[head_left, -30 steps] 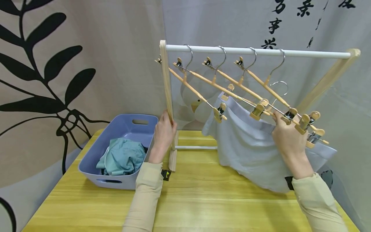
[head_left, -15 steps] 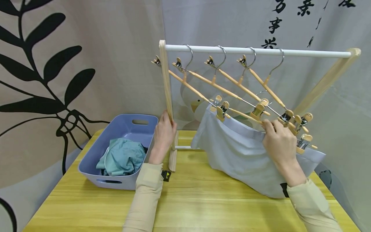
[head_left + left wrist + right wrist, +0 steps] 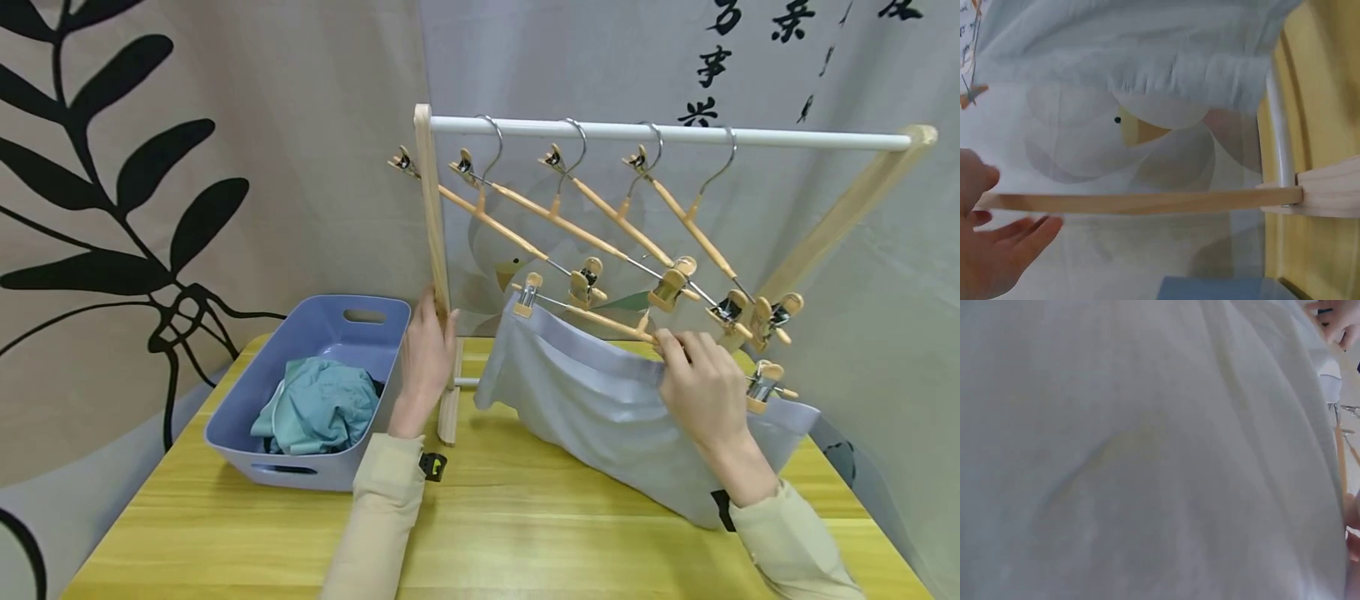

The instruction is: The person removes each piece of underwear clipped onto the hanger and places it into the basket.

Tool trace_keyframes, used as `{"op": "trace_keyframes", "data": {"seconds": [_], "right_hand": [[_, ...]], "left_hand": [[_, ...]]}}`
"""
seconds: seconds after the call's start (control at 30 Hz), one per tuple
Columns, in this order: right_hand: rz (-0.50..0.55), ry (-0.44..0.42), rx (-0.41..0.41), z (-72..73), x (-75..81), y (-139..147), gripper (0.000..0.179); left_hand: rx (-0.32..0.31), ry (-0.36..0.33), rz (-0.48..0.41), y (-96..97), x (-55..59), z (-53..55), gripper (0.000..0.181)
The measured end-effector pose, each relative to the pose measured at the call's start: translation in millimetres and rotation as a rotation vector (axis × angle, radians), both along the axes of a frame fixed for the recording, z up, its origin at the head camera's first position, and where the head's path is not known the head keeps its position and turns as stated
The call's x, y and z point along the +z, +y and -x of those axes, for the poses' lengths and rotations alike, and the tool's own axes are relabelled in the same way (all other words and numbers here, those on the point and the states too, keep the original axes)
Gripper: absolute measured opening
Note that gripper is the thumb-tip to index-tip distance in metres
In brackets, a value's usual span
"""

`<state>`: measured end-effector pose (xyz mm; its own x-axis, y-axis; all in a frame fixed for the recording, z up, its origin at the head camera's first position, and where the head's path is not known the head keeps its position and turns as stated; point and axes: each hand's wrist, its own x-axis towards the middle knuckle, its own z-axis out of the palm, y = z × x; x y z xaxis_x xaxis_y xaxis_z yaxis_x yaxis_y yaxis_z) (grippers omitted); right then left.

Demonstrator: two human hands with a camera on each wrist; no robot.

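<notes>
My right hand [image 3: 703,385] grips a wooden clip hanger [image 3: 611,323] near its middle, lower than the rack's bar. From the hanger's two clips hangs a pale blue-grey garment [image 3: 585,383], held along its waistband. The same garment [image 3: 1147,456] fills most of the right wrist view, with the right hand's fingers [image 3: 1352,515] at the edge. My left hand [image 3: 426,358] is at the rack's left wooden post [image 3: 432,217]. In the left wrist view its fingers [image 3: 1038,240] are straight below the post [image 3: 1135,203], the thumb above it.
Several bare clip hangers [image 3: 551,215] hang from the rack's white bar [image 3: 675,132]. A blue basket [image 3: 232,417] holding a crumpled teal garment [image 3: 322,404] stands left of the rack on the wooden table [image 3: 525,533]. A printed curtain [image 3: 322,167] hangs behind.
The right hand has brought the hanger and garment left, down and toward me, away from the hanging row. The left hand has stayed at the post, its fingers now loosened.
</notes>
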<state>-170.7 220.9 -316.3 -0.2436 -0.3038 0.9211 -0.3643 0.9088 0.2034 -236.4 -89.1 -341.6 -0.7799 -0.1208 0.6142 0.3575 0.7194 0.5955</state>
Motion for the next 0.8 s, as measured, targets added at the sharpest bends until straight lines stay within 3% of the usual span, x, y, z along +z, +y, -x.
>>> {"op": "trace_keyframes", "data": {"seconds": [0.2,0.3,0.4,0.6,0.8], "right_hand": [[0.003,-0.008,0.06,-6.2,-2.3,-8,0.026],[0.004,0.016,0.082,-8.0,-4.4,-13,0.027],[-0.001,0.036,0.107,-9.2,-6.5,-17,0.025],[-0.031,0.019,0.149,-11.9,-8.3,-24,0.024],[-0.053,0.037,0.189,-13.6,-9.2,-28,0.024]], "left_hand": [[0.05,0.277,-0.08,10.9,9.8,-14.6,0.039],[0.019,0.346,-0.087,15.0,19.2,-22.6,0.032],[-0.047,0.308,-0.072,18.1,27.2,-30.6,0.03],[-0.185,0.094,-0.098,20.9,36.1,-40.0,0.034],[-0.292,-0.039,-0.119,19.6,39.2,-42.9,0.036]]}}
